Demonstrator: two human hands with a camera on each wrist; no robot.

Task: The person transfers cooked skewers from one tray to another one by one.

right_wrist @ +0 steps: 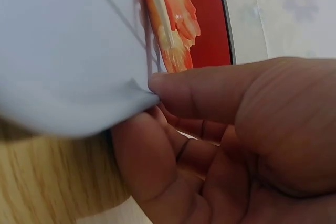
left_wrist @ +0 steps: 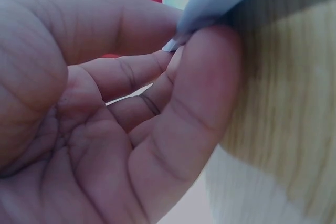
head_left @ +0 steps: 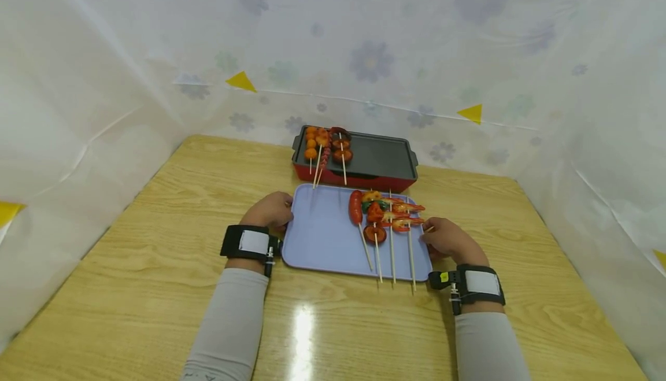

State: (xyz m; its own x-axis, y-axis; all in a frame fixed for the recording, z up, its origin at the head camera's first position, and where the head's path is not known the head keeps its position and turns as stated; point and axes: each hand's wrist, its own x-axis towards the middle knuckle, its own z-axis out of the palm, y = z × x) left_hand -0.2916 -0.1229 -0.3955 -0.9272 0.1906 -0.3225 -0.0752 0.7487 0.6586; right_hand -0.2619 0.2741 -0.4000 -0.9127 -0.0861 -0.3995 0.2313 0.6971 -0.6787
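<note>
A pale lilac tray (head_left: 322, 242) lies in front of the grill, a short side toward each hand. My left hand (head_left: 269, 210) pinches its left rim, thumb above and fingers curled below, as the left wrist view shows. At the opposite rim my right hand (head_left: 448, 237) pinches the tray the same way. On the tray's right half are several skewers: a sausage skewer (head_left: 356, 207), a mixed skewer with a mushroom slice (head_left: 374, 234) at its lower end, and shrimp skewers (head_left: 400, 224). Their sticks point toward me, some past the front rim.
Behind the tray stands a red tabletop grill (head_left: 359, 180) with a dark plate. Its left part bears several skewers, among them orange balls (head_left: 310, 154) and mushroom slices (head_left: 342, 155); some sticks reach over its front edge. Wood-grain table (head_left: 156, 254) surrounds everything, with flower-patterned sheeting (head_left: 312, 51) behind.
</note>
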